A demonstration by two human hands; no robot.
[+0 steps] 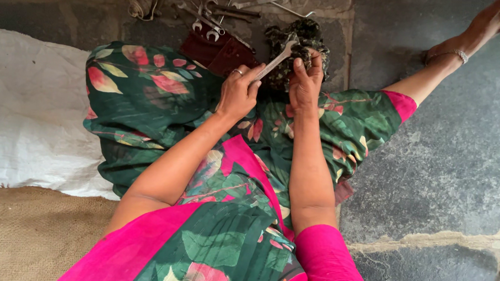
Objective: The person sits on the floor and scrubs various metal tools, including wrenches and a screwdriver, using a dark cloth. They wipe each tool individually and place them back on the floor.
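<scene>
Above the person's lap, both hands meet on 1 open-ended spanner (275,60). Left hand (238,92) grips the lower shank, fingers curled round it and a ring showing on 1 finger, so the tool is steadied at a slant with its head up and away from the body. Right hand (306,80) is clenched on a dark, grimy rag (302,45) and presses it against the spanner's upper end; the jaw of the spanner pokes out just above the thumb. Held this way, 1 hand seems to anchor the tool while the other works cloth along the metal.

Just beyond the spanner, on the stone floor (445,158), lies a dark red pouch (220,52), and past that a loose heap of more spanners (211,16), close enough to reach without shifting. Beside the heap, to its left, sits a small coil of cord (141,3). Well left of the spanner a white woven sack (26,103) covers the floor, with brown burlap (30,231) nearer the body.
</scene>
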